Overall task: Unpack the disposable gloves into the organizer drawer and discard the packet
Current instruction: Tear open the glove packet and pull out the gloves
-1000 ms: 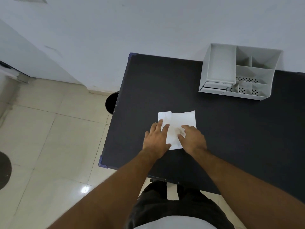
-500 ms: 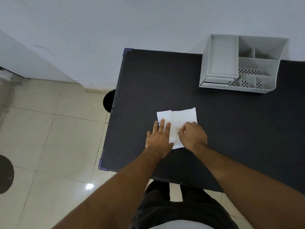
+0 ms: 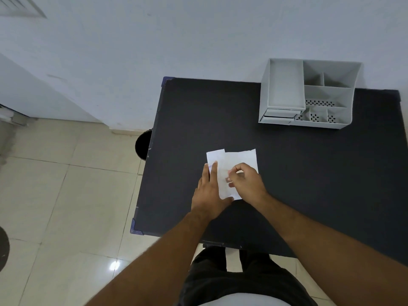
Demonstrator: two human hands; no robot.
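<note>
Now at unpacking step: white packet (image 3: 234, 162) lies flat near bench (image 3: 309, 173) front left corner. Left hand (image 3: 209, 191) flat, fingers extended, pressing packet's left side. Right hand (image 3: 247, 182) curled, fingertips pinching at packet's middle; whether anything is gripped, cannot tell. Organizer (image 3: 309, 93) sits at far edge, drawer closed. Next likely: open packet, pull gloves out, open drawer.

Both bare forearms reach forward and converge toward the middle. The left hand (image 3: 209, 193) lies flat, palm down, its fingers (image 3: 212, 173) straight and held together, thumb tucked toward the right. The right hand (image 3: 248, 182) sits just beside it, knuckles up, its fingers (image 3: 231, 173) curled inward with the tips pinched close together.
</note>
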